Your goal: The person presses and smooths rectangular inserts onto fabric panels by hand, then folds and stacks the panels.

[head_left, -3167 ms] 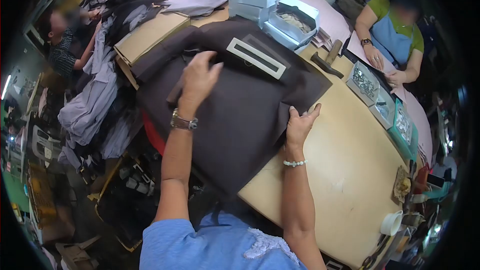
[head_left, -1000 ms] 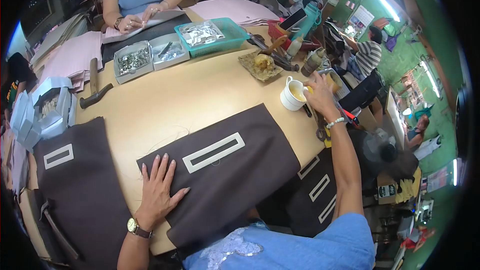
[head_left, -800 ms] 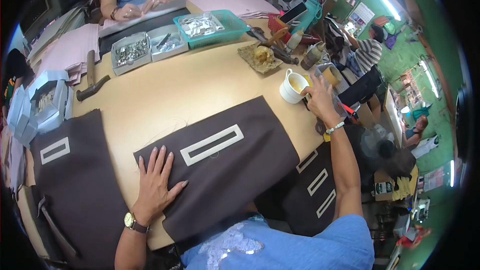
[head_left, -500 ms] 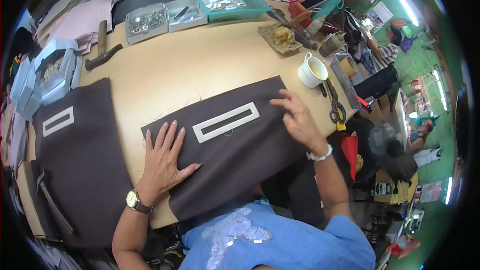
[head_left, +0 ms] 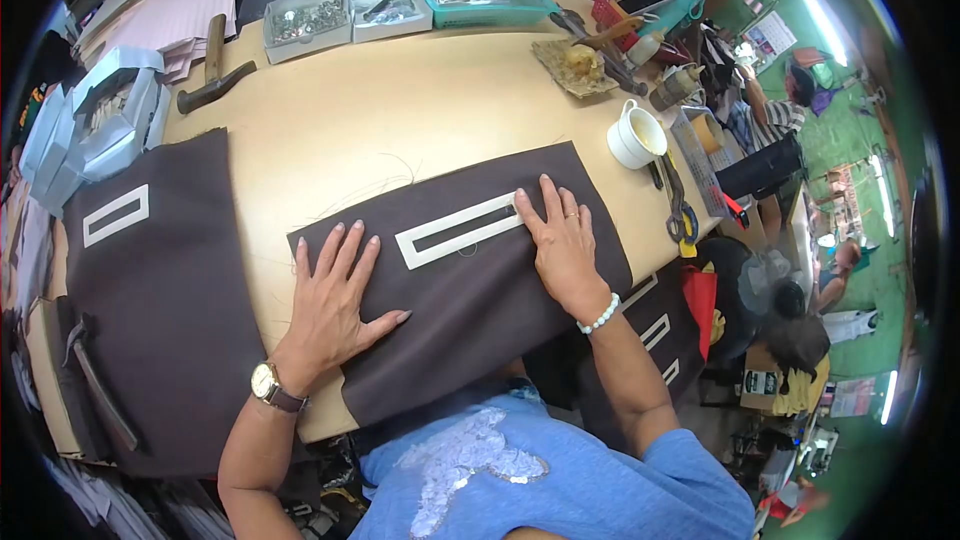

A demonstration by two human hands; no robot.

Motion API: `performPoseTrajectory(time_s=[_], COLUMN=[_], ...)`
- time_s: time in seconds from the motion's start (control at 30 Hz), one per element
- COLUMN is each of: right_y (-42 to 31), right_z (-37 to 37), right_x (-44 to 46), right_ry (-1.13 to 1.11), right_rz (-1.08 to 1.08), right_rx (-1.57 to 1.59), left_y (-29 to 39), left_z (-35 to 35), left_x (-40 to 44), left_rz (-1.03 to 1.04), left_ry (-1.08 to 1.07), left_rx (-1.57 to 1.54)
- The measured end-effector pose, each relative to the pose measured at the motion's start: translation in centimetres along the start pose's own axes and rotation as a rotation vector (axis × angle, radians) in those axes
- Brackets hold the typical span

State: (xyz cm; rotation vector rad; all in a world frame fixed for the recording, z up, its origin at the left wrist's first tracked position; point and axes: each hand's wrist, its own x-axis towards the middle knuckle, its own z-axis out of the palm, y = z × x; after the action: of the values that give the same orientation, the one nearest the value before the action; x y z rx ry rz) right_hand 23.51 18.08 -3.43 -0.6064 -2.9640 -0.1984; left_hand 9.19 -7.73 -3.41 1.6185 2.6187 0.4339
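The table (head_left: 470, 80) spreads out beyond both hands. On it, the dark cloth (head_left: 480, 330) lies under them, its near side hanging off the edge. The left hand (head_left: 332, 298) is pressed flat, palm down on the cloth's left part, fingers slightly spread and thumb out to the right; it grips nothing. The right hand (head_left: 562, 240) (a beaded bracelet (head_left: 600, 313) at its wrist) is palm down too, fingers a little apart, clamped on nothing, fingertips on the right end of the pale frame (head_left: 440, 245). The cup (head_left: 636, 140) stands just beyond the right hand, to its right.
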Motion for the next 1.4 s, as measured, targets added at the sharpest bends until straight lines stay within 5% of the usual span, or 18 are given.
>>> performPoseTrajectory(time_s=[0.7, 1.4], right_y=[-0.1, -6.7], right_z=[-0.4, -1.0], right_x=[0.8, 0.1], right_ry=[-0.132, -0.088], right_rz=[-0.125, -0.247], right_rx=[-0.528, -0.390], left_y=[-0.2, -0.3], left_z=[0.2, 0.5], left_x=[-0.1, -0.2], left_rz=[-0.003, 0.004], left_ry=[-0.022, -0.002], left_rx=[-0.024, 0.006])
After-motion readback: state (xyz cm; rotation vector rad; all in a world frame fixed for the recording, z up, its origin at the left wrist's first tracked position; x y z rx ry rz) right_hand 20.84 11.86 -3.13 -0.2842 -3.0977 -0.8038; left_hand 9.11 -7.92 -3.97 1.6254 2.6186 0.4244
